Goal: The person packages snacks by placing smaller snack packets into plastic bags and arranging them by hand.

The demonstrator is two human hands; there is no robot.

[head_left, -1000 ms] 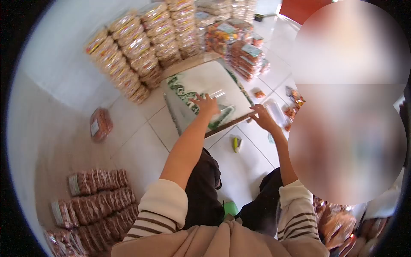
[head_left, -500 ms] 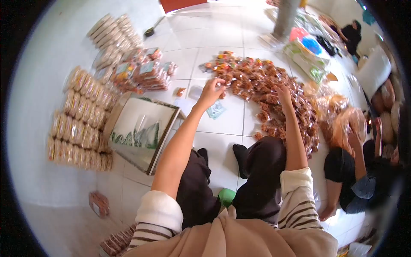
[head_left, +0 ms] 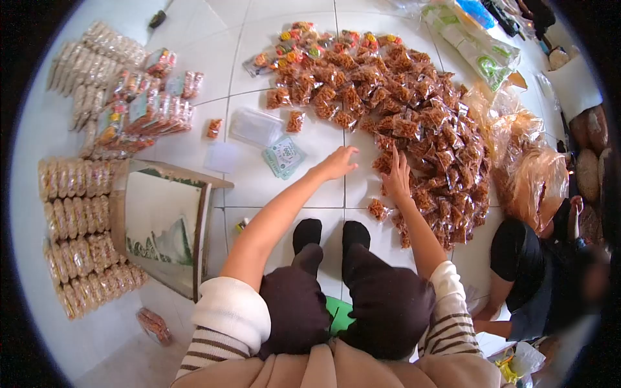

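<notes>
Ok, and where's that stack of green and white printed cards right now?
In the head view, the printed cards lie on the tiled floor, left of centre, just below the clear plastic bags and to the left of the left hand.

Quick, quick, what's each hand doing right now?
Left hand: open, holding nothing, over the floor.
Right hand: open, at the edge of the snack packets.

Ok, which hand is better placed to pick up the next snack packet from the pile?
Right, I'd say: the right hand is open at the pile's edge, while the left hand is farther off.
</notes>
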